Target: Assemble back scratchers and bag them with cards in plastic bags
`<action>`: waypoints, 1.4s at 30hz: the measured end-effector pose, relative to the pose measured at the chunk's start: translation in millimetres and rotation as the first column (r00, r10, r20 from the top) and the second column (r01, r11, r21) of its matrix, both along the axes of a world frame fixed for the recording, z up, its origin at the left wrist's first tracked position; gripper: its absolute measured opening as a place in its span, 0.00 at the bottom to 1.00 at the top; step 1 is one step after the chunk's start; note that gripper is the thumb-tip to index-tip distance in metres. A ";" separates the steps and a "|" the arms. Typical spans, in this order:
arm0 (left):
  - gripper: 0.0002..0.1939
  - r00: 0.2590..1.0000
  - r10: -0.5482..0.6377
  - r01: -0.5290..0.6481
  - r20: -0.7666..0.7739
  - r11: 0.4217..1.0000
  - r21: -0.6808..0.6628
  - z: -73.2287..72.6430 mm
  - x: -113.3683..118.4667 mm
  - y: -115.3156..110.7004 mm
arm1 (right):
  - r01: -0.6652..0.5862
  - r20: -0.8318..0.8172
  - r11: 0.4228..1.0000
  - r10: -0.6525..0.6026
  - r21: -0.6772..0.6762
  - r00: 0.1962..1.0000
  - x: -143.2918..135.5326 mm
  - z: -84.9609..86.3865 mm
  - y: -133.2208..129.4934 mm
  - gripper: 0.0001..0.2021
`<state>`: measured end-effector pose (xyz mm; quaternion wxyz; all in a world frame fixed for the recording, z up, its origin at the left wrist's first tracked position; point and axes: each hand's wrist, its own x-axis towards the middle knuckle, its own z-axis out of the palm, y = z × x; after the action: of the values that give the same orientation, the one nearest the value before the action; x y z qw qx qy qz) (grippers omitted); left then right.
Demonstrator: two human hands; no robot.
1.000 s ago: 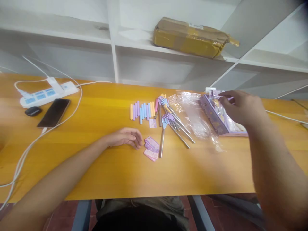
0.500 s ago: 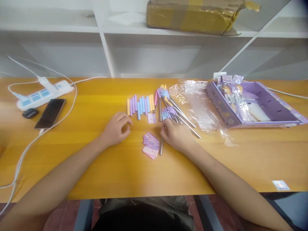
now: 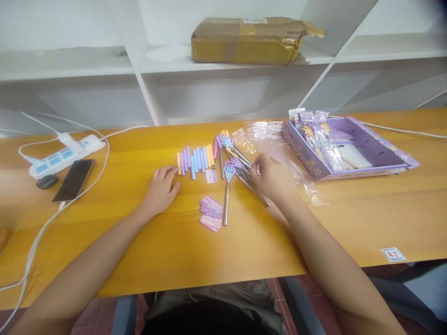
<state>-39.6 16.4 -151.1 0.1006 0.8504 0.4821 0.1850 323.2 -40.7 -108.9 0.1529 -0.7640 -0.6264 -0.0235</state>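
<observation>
Has the left hand (image 3: 159, 190) midway between the front and back edges of the bench (image 3: 167, 260), loosely open and empty, fingers gently bent, thumb spread away. Points the fingertips at the row of pastel sticks (image 3: 193, 167), close by its yellow left end; cannot tell whether touching. Has the right hand (image 3: 275, 179) farther right, fingers curled in, thumb close to forefinger, over the metal rods (image 3: 253, 190) with hand-shaped heads; cannot tell whether gripping one.

Shows, near the back left corner of the bench, a white power strip (image 3: 92, 145), with a small black object (image 3: 47, 182) and a dark phone (image 3: 73, 180) just in front and white cables (image 3: 32, 250) looping past toward the front left corner. Bears, around the middle, the sticks side by side, a single card (image 3: 211, 176) just in front, and a fan of pink and purple cards (image 3: 211, 213) nearer the front edge, beside a blue-headed rod (image 3: 226, 200). Carries clear plastic bags (image 3: 261, 130) toward the back edge, then an open purple box (image 3: 299, 152) with bagged items (image 3: 328, 151) in its left part, and a small sticker (image 3: 394, 254) by the front edge at the right. Has white shelves (image 3: 174, 65) behind, with a taped brown parcel (image 3: 244, 44) on a ledge.
</observation>
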 end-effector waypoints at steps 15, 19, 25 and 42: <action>0.13 0.988 0.137 -0.141 0.068 0.988 0.065 -5.3 -4.8 6.5 | -0.062 0.051 0.985 0.071 -0.158 0.996 25.4 -18.3 16.2 0.12; 0.06 0.971 0.235 -0.238 0.053 0.970 0.059 -2.8 -13.5 14.6 | -0.071 0.060 0.988 0.080 -0.139 0.995 26.6 -20.7 18.5 0.13; 0.17 0.931 0.348 -0.348 0.110 0.937 -0.019 -4.3 -18.7 16.8 | -0.081 0.024 0.997 0.081 0.005 0.996 29.8 -20.4 17.7 0.13; 0.14 0.939 0.217 -0.200 0.266 0.976 -0.091 2.7 -13.7 8.3 | -0.245 -0.008 0.949 0.252 0.196 0.968 33.8 -41.8 21.7 0.14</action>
<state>-53.3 24.7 -148.4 0.1728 0.7570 0.5565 0.2957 356.9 -19.0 -150.7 0.2386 -0.6608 -0.7097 -0.0523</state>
